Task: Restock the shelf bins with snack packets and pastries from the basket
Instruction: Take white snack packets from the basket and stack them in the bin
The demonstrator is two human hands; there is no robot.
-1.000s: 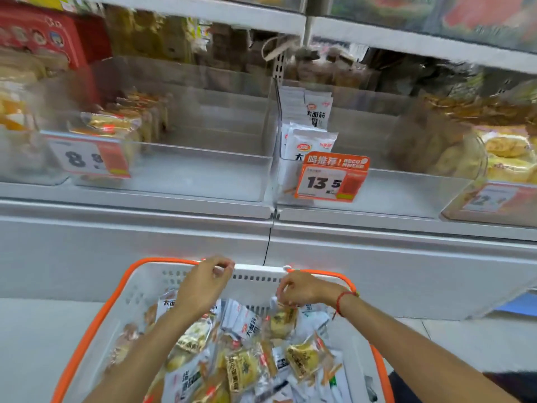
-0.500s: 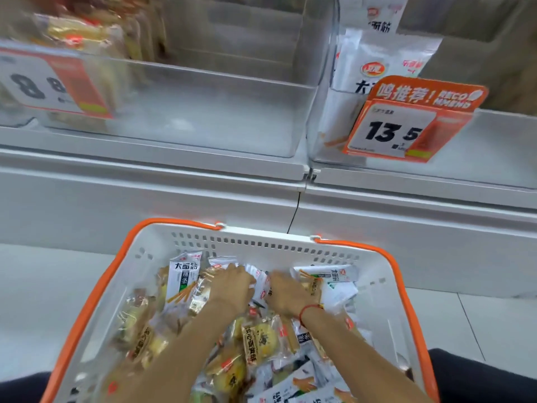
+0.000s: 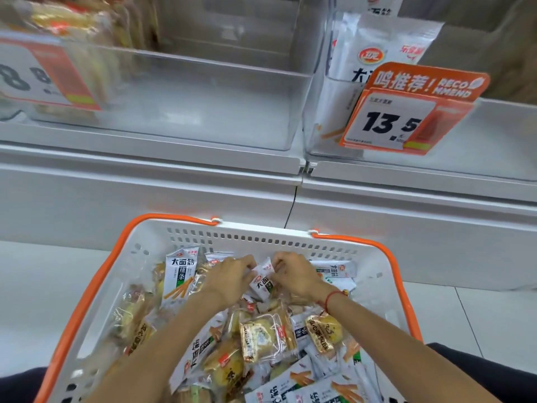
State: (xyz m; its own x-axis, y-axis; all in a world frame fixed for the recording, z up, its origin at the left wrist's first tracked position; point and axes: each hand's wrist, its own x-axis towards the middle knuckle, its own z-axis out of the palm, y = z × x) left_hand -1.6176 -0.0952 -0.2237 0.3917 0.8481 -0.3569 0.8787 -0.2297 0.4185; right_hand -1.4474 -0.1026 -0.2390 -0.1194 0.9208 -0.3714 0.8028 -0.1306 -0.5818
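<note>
Head-camera view looked down on a white basket (image 3: 145,257) with orange handles, sitting low in front of the person and heaped with wrapped goods. Nearest lay white snack packets (image 3: 305,382) printed with orange sticks, and just beyond them clear-wrapped yellow pastries (image 3: 261,337) piled across the middle. Both forearms reached in over this heap, the right one wearing a red string (image 3: 329,301) at the wrist. Toward the far end of the basket the left hand (image 3: 229,276) and the right hand (image 3: 293,276) met on one small white packet (image 3: 263,282), each with fingers curled and pinching it from its own side, so the packet sat tilted between them just above the pile. Another white packet (image 3: 178,274) stood upright just left of the left hand. Past the basket rose the grey shelf front (image 3: 145,196). Above it a clear bin (image 3: 203,97) on the left held only a blurred stack of yellow packs (image 3: 72,24) at its far left, behind a price card (image 3: 43,77). The neighbouring bin (image 3: 494,126) on the right held tall white bags (image 3: 386,45) standing at its left side, partly behind an orange tag (image 3: 406,112) reading 13.5.
</note>
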